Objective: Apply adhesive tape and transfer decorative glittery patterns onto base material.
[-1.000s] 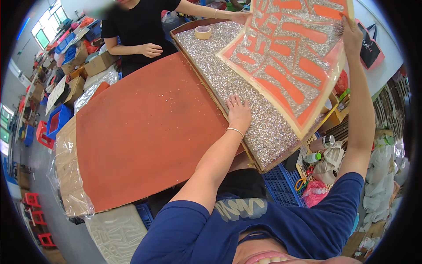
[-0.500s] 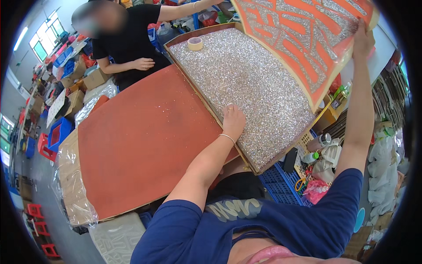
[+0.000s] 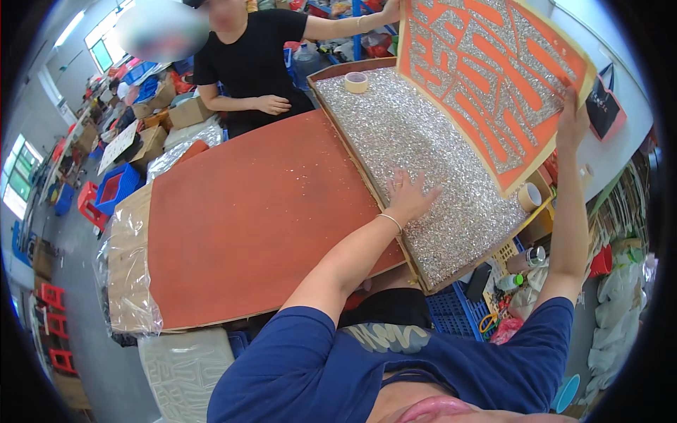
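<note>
Far right, orange sheet held up over tray. I've the right hand gripping its right edge, left hand spread wide at the glitter, contact unclear. Sheet looks light, floppy, prone to shed; I'd hold opposite edges.

A craft workshop, by its look: a big tray of glitter towards two o'clock, a co-worker at eleven, cardboard boxes and heaped materials at ten, a blue bin around nine, red stools near eight.
</note>
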Available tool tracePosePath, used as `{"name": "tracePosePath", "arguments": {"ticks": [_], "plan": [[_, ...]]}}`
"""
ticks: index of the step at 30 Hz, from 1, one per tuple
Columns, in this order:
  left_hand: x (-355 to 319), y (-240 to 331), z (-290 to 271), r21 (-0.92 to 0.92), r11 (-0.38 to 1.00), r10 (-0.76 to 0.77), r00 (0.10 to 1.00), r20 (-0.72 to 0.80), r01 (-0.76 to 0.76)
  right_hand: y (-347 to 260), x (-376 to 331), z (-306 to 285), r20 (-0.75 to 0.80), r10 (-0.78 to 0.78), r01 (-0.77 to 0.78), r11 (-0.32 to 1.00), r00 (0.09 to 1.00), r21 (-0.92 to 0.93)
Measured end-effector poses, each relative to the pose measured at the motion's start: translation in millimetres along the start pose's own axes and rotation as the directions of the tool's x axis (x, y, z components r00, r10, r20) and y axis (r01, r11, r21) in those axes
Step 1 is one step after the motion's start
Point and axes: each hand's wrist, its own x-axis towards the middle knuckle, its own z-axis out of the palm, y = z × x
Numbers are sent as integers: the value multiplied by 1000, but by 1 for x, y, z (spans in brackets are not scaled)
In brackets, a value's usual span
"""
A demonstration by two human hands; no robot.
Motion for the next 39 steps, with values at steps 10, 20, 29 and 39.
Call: {"name": "tracePosePath", "arguments": {"ticks": [10,20,29,39], "plan": [[21,-72,-141,-920,117,55,927,-370,-374,-216,-174,75,207,-685,504,676,698,537],[-292,-304,-218,-843,-432,-398,907,-141,-320,-319,-447,150,267,-913,345,369,307,863],[-442,-312,-189,-967,-255,-690,701,179,-4,-225,-457,79,751,-649,103,744,-124,660],[-443,-312,-188,-979,-89,-719,668,192,185,-309,-500,124,828,-409,-51,886,383,461]]}}
